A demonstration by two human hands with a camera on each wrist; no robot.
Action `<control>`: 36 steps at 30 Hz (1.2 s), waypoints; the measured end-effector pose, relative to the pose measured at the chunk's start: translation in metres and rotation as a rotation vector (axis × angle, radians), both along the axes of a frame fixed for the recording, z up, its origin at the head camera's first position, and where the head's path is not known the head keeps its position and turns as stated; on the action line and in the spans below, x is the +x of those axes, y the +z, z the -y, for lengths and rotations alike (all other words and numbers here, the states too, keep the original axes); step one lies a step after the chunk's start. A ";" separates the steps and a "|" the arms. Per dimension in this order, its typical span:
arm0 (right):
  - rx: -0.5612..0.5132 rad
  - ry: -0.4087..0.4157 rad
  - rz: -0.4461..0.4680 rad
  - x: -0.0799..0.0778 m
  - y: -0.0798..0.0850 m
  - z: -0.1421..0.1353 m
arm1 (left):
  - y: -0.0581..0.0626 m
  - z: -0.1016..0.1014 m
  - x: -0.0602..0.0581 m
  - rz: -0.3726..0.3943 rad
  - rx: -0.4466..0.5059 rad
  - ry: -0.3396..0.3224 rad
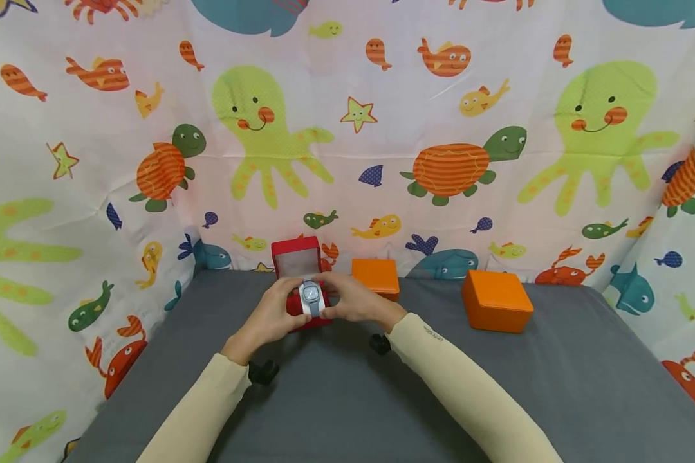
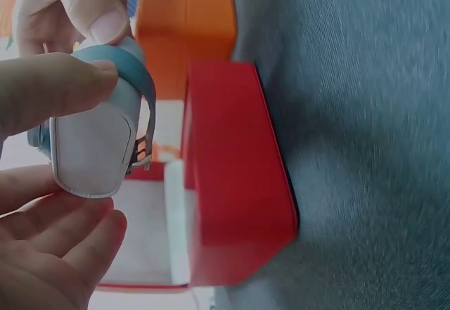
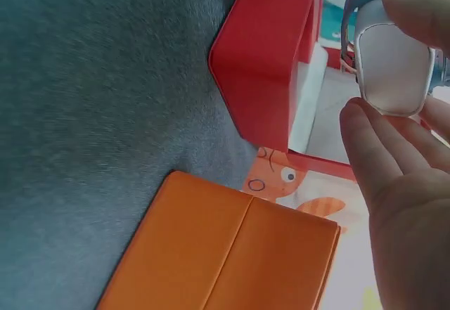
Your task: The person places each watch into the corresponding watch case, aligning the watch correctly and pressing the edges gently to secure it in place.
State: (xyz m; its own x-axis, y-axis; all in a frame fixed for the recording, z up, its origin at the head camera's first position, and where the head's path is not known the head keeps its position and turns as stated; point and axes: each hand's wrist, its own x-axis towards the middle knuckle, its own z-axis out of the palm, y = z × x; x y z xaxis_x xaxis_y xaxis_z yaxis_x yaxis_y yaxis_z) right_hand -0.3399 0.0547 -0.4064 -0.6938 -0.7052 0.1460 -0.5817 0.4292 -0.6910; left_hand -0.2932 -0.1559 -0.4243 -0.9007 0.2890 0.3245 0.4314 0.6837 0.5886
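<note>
A wristwatch (image 1: 311, 293) with a square face and light blue strap (image 2: 133, 67) is fastened round a white cushion (image 2: 95, 148). My left hand (image 1: 271, 313) grips it from the left, thumb on the strap and fingers at the cushion's other side. From the right, my right hand (image 1: 356, 298) pinches the same cushion between thumb and fingers. Both hands hold it in front of and above a red box (image 3: 264, 53), whose lid (image 1: 296, 246) stands raised with a pale lining. In the left wrist view the strap's buckle (image 2: 143, 152) hangs off the cushion's edge.
Right of the red box stands an orange box (image 1: 375, 276), closed, near the back of the grey table (image 1: 336, 405). Another closed orange box (image 1: 496, 301) sits farther right. A curtain (image 1: 336, 161) printed with sea animals hangs behind and at both sides.
</note>
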 end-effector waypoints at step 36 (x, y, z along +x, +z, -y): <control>0.394 -0.112 -0.090 -0.033 -0.005 0.041 | -0.023 0.019 -0.035 0.159 -0.015 0.042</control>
